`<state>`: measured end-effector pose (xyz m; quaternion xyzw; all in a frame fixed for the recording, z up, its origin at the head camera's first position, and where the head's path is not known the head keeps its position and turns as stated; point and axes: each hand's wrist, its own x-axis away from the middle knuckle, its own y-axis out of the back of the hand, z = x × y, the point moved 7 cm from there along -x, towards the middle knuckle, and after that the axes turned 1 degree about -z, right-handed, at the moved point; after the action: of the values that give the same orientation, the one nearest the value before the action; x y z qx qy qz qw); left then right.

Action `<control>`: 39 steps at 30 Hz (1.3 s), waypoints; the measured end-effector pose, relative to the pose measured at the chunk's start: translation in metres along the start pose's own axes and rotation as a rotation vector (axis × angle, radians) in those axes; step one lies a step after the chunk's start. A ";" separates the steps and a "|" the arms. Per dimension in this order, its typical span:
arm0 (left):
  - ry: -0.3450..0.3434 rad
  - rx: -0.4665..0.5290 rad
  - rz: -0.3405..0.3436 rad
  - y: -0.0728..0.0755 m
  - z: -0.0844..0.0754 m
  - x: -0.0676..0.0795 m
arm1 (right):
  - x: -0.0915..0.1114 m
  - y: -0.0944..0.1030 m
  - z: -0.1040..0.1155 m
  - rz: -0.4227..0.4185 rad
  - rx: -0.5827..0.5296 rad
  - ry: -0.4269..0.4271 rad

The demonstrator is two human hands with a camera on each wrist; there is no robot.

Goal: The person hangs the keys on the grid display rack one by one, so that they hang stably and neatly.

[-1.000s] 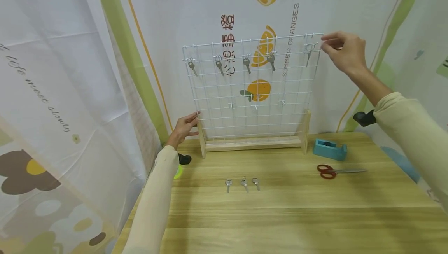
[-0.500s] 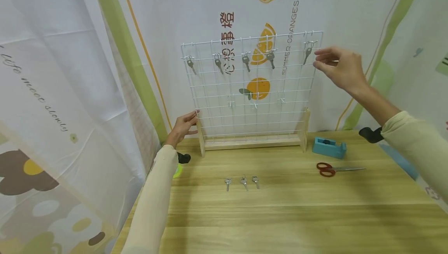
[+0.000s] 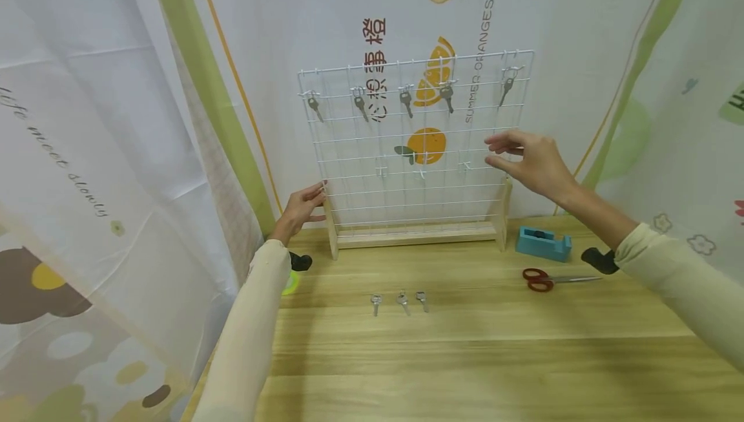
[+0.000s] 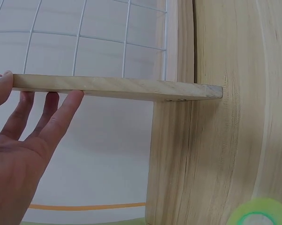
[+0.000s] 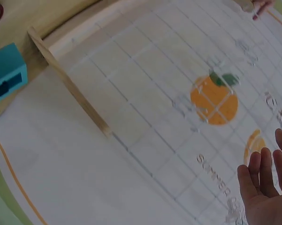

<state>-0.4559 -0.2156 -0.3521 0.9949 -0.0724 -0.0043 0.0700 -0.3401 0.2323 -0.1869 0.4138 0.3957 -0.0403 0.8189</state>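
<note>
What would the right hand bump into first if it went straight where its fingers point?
Probably the rightmost lower hook on the wire rack: it's next in line from the right hand's fingertips. Depth is unclear, though, so it might pass in front.

All views (wrist ones nearer) share the rack (image 3: 415,240).
</note>
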 end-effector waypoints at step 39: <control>-0.056 -0.005 -0.053 0.006 -0.008 -0.012 | 0.070 -0.179 0.020 0.276 -0.309 0.015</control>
<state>-0.4682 -0.2187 -0.3433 0.9958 -0.0481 -0.0341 0.0703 -0.3505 0.1195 -0.3430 0.3338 0.3428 0.1366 0.8674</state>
